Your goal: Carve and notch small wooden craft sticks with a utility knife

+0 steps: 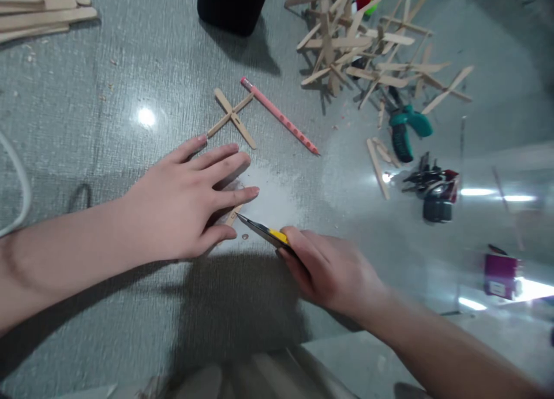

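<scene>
My left hand (pixel 184 200) lies flat with its fingers spread, pressing on a wooden craft stick (pixel 232 216). Most of that stick is hidden under the hand; the part between index finger and thumb shows a small marked rectangle. My right hand (pixel 326 266) is closed around a yellow and black utility knife (pixel 266 232), whose blade tip meets the stick near the mark. Just beyond my left fingertips lies a cross of two craft sticks (pixel 232 115), with a slot in one arm. A pink pencil (pixel 281 115) rests beside the cross.
Stacked craft sticks (pixel 47 19) lie at the upper left, near a black container (pixel 234 6). A pile of crossed sticks (pixel 333 47) stands at the upper right. Teal-handled pliers (pixel 404 127), a dark cluster of small items (pixel 435 188) and a purple box (pixel 501 275) lie rightward.
</scene>
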`<move>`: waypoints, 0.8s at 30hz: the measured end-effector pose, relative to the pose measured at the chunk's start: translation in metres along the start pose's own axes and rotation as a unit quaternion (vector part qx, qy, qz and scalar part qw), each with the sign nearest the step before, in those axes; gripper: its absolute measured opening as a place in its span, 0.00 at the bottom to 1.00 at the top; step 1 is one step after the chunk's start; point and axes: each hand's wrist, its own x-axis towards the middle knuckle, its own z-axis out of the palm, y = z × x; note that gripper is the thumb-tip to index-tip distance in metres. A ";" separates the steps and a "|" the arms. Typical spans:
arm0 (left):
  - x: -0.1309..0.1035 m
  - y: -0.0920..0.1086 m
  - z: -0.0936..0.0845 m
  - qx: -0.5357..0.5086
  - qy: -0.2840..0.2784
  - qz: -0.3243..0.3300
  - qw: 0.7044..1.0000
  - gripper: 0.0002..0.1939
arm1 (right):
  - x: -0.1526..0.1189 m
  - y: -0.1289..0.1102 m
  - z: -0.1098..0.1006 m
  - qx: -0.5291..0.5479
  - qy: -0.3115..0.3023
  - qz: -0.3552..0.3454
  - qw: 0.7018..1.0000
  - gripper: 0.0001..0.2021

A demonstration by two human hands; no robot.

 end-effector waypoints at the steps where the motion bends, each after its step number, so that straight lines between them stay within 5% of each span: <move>1: 0.000 0.000 0.000 -0.001 0.006 -0.001 1.000 0.26 | 0.000 0.000 0.000 0.001 0.003 -0.001 1.000 0.11; 24: -0.001 -0.003 0.002 -0.004 0.017 0.008 1.000 0.25 | -0.003 -0.003 0.001 -0.008 -0.018 0.025 0.999 0.11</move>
